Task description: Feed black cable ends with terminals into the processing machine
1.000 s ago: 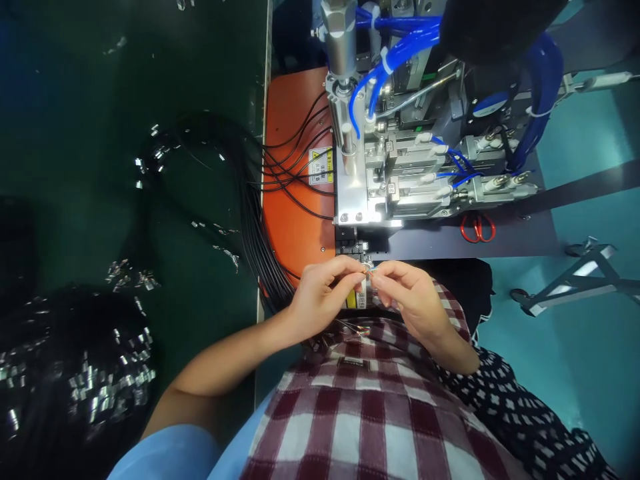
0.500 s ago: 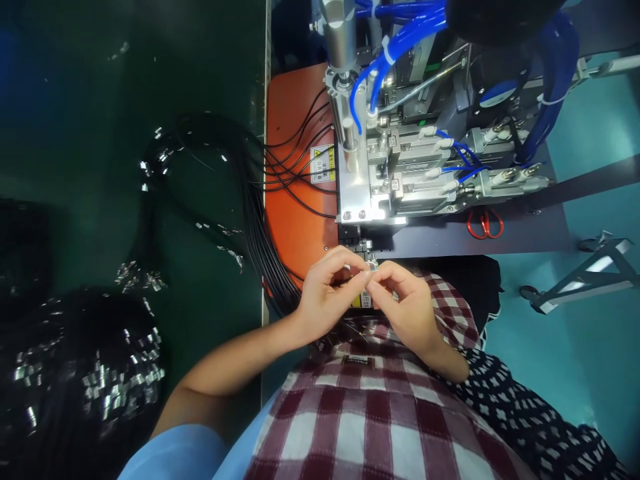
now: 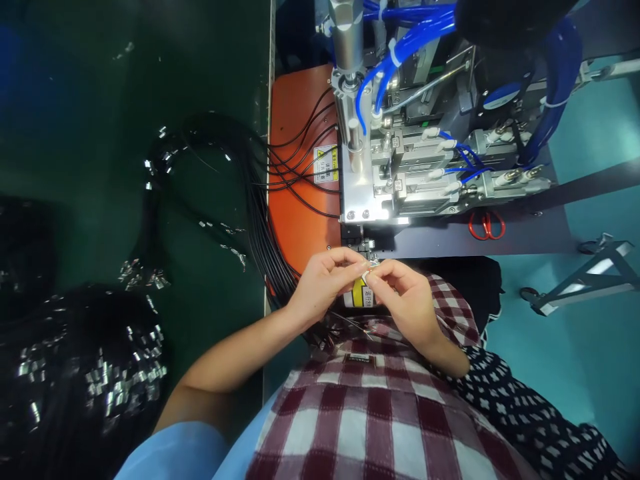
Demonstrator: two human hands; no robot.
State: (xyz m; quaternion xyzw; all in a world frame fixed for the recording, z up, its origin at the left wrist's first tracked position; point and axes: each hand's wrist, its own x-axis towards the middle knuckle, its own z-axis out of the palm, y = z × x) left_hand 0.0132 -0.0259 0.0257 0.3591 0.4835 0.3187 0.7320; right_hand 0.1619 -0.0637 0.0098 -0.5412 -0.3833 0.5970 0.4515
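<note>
My left hand (image 3: 325, 280) is closed in a pinch, thumb against forefinger, at the machine's front edge. My right hand (image 3: 405, 293) pinches from the other side, its fingertips almost meeting the left ones. A small pale bit shows between the fingertips, too small to name. Just beyond them sits a small metal fixture (image 3: 369, 245). A bundle of black cables (image 3: 267, 243) runs down to the left hand's wrist and passes under it. Thin cable ends (image 3: 353, 323) lie below the hands, over the checked apron (image 3: 345, 413).
The machine (image 3: 360, 187), with blue air hoses (image 3: 420, 33), stands ahead. Several cables cross its orange plate (image 3: 295, 220) beside a warning label (image 3: 326, 164). Red-handled scissors (image 3: 487, 225) lie to the right. More cables with shiny ends (image 3: 120, 373) are piled at left.
The left hand has tilted flatter and shifted slightly left, uncovering more of the yellow and white label under the hands. The right hand's pinch stays nearly in place.
</note>
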